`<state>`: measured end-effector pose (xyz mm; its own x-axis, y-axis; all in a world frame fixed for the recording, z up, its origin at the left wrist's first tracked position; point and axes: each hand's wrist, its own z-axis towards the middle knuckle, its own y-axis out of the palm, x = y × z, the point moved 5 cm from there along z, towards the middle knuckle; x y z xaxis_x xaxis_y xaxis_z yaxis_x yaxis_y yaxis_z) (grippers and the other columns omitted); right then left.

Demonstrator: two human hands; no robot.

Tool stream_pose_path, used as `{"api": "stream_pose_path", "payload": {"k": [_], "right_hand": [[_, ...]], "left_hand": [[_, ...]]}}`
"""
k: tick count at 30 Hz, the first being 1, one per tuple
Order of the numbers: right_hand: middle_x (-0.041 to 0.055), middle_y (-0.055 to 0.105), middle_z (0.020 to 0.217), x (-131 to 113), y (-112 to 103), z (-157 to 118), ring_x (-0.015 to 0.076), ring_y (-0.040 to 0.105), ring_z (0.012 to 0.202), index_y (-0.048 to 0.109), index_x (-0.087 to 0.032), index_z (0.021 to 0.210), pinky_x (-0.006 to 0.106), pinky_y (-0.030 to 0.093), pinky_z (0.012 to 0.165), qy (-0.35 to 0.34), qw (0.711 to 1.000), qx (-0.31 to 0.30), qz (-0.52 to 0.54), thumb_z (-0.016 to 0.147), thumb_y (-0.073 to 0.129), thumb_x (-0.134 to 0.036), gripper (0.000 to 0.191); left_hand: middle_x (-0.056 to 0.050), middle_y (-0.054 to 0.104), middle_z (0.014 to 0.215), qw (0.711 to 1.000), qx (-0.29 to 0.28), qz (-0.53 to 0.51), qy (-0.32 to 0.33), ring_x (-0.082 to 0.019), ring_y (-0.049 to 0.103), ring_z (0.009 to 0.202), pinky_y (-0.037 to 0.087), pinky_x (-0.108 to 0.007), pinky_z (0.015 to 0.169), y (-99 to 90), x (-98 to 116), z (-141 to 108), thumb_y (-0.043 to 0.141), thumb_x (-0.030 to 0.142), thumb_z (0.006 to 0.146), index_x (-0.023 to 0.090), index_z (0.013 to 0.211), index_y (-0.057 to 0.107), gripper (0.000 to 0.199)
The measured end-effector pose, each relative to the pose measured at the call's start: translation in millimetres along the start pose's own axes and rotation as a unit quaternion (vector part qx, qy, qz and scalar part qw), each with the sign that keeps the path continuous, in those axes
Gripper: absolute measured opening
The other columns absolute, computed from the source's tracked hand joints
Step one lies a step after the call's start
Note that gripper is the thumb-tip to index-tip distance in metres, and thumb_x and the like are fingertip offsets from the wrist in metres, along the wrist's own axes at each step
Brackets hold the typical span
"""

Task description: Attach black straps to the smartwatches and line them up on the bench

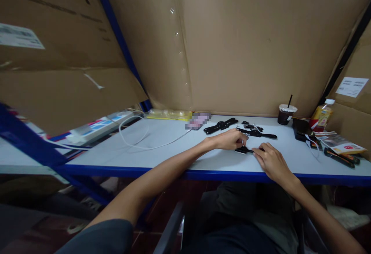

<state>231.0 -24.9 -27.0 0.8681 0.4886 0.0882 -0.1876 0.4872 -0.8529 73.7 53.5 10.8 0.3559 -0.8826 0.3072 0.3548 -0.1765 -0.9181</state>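
Note:
A black metal spokeshave (244, 150) with a flat blade end lies low over the front part of the table, between my hands. My right hand (272, 162) pinches its handle between thumb and fingers. From above, my left hand (232, 140) is closed at its body, fingertips on a small silvery piece that looks like a screw; the hand hides part of it. Just behind my left hand lies another black spokeshave (256, 133). Further left, a few more black spokeshaves (220, 126) lie crossed together. Small black parts (247, 125) are scattered behind.
A phone (198, 121) with a white cable (162, 144) lies left of the tools, near yellow-edged clear packaging (169, 115). At right stand a drink cup (286, 114) and a bottle (322, 115), with packets (343, 144) beside them. Cardboard (246, 45) walls the table (174, 157).

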Motion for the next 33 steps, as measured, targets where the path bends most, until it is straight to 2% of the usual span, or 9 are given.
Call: {"api": "stream_pose_path", "payload": {"k": [4,8,14,18,23,25,28,31,33], "right_hand": [[0.0086,0.065,0.092,0.8,0.5,-0.3,0.0227,0.061,0.091,0.074,-0.021,0.107,0.034,0.05,0.079,0.0,1.0,0.001,0.001,0.102,0.048,-0.02,0.026],[0.0084,0.065,0.091,1.0,0.3,-0.2,0.0227,0.06,0.09,0.075,-0.022,0.107,0.034,0.049,0.077,-0.001,1.0,0.008,0.002,0.101,0.049,-0.02,0.026],[0.0087,0.065,0.093,1.4,1.2,-0.2,0.0224,0.061,0.09,0.075,-0.021,0.106,0.034,0.05,0.079,0.002,1.0,0.001,-0.002,0.101,0.051,-0.019,0.025],[0.0086,0.065,0.093,1.4,0.9,-0.3,0.0224,0.06,0.091,0.075,-0.022,0.107,0.034,0.049,0.08,0.004,1.0,-0.001,-0.003,0.101,0.05,-0.02,0.025],[0.008,0.064,0.092,0.9,0.3,-0.1,0.0225,0.059,0.092,0.075,-0.022,0.106,0.033,0.048,0.079,0.004,1.0,0.0,-0.004,0.102,0.049,-0.02,0.026],[0.0081,0.064,0.093,0.8,0.2,-0.1,0.0227,0.06,0.092,0.075,-0.022,0.107,0.033,0.049,0.079,0.004,1.0,0.0,-0.003,0.102,0.049,-0.02,0.026],[0.0088,0.065,0.094,0.8,0.1,0.0,0.0232,0.06,0.092,0.075,-0.021,0.109,0.034,0.049,0.079,0.003,1.0,-0.004,-0.001,0.102,0.05,-0.021,0.026],[0.0094,0.065,0.095,0.9,0.0,0.1,0.0234,0.061,0.092,0.075,-0.02,0.11,0.035,0.05,0.08,0.003,1.0,-0.007,-0.002,0.102,0.05,-0.021,0.026],[0.0095,0.066,0.094,1.0,0.1,-0.1,0.0232,0.061,0.092,0.075,-0.02,0.11,0.035,0.051,0.08,0.001,1.0,-0.005,-0.002,0.102,0.049,-0.021,0.027]], "left_hand": [[-0.002,0.068,0.075,1.0,-0.005,0.0,0.011,-0.012,0.057,0.065,0.039,-0.025,0.066,0.4,3.1,-0.2,0.061,0.013,0.087,0.016,0.086,0.074,0.014],[-0.001,0.067,0.077,1.0,0.008,0.0,-0.017,-0.013,0.057,0.066,0.04,-0.025,0.066,-0.5,-1.7,0.2,0.059,0.006,0.083,0.015,0.105,0.072,0.027],[-0.004,0.07,0.086,1.0,0.009,0.024,0.004,-0.014,0.061,0.076,0.041,-0.025,0.072,-1.7,-1.2,0.4,0.06,0.005,0.082,0.017,0.089,0.075,0.021],[-0.001,0.07,0.078,1.0,0.011,0.018,-0.002,-0.012,0.059,0.069,0.039,-0.024,0.068,-1.6,-0.2,0.4,0.058,0.002,0.081,0.018,0.088,0.076,0.025],[-0.001,0.067,0.073,1.0,0.01,0.003,0.013,-0.012,0.057,0.065,0.038,-0.025,0.065,-1.2,4.4,0.9,0.061,0.007,0.082,0.016,0.081,0.074,0.016],[-0.001,0.066,0.073,1.0,0.007,-0.002,0.012,-0.012,0.056,0.064,0.038,-0.024,0.065,-1.0,6.1,1.0,0.06,0.005,0.081,0.016,0.084,0.074,0.018],[0.001,0.064,0.07,1.0,0.002,-0.002,-0.012,-0.011,0.055,0.062,0.039,-0.024,0.065,-1.2,5.2,0.6,0.058,0.003,0.081,0.014,0.1,0.073,0.027],[0.0,0.066,0.075,0.999,-0.009,-0.001,-0.039,-0.012,0.057,0.065,0.04,-0.024,0.066,-2.9,-0.2,-0.5,0.063,0.009,0.083,0.013,0.111,0.071,0.03],[-0.002,0.068,0.08,0.999,-0.028,-0.005,-0.046,-0.013,0.059,0.068,0.041,-0.024,0.067,-4.0,-5.0,-1.8,0.066,0.016,0.085,0.013,0.109,0.073,0.025]]}}
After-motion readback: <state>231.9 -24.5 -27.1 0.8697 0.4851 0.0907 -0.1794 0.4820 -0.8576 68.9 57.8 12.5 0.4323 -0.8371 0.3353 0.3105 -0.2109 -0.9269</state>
